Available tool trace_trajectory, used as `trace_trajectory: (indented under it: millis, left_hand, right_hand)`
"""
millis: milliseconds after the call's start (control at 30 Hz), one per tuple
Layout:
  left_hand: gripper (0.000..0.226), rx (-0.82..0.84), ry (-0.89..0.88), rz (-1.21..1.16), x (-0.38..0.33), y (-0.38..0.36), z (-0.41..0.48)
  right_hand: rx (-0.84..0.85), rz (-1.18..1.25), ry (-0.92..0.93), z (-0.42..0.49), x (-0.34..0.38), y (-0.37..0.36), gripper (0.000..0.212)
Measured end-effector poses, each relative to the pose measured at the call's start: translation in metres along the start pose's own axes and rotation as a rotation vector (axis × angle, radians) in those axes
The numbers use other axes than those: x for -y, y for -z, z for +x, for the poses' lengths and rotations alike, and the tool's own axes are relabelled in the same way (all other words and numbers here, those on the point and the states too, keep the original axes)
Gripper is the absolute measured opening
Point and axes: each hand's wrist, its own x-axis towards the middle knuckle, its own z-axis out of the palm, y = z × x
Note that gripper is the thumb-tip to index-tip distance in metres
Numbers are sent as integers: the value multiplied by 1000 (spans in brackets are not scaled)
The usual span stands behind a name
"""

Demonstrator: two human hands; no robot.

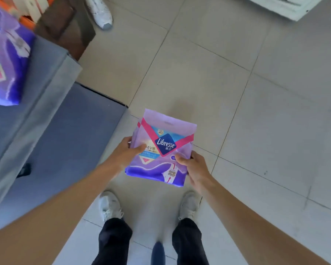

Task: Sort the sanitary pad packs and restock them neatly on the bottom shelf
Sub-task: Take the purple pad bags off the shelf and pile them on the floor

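Observation:
A purple Libresse sanitary pad pack with a pink V stripe hangs above the tiled floor in front of me, held flat and face up. My left hand grips its left edge, thumb on the front. My right hand grips its lower right edge, thumb on top. A second pack seems to lie under the first, its edge showing at the left. Another purple pad pack lies on the grey shelf at the far left.
The grey shelf unit's lower tier runs along the left. A brown box stands beyond it. Another person's white shoe is at the top. My own shoes stand on the tiled floor. A white object lies top right.

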Motion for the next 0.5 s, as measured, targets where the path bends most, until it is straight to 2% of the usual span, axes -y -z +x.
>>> trace_trajectory:
  millis: [167,300,433,500]
  left_hand:
    - [48,40,-23,192,13,-9,82]
    - [47,58,-72,230,11,-42,142]
    - [33,75,-91,264,15,-75,188]
    - [30,84,-97,282,21,-89,203]
  right_hand:
    - [-56,63,-7,72,-27,-4,22]
    - [-151,77,4,139,-34,18,18]
    - [-205,78,10,190,-44,43,34]
    - [-215,79,7,205,-50,50,31]
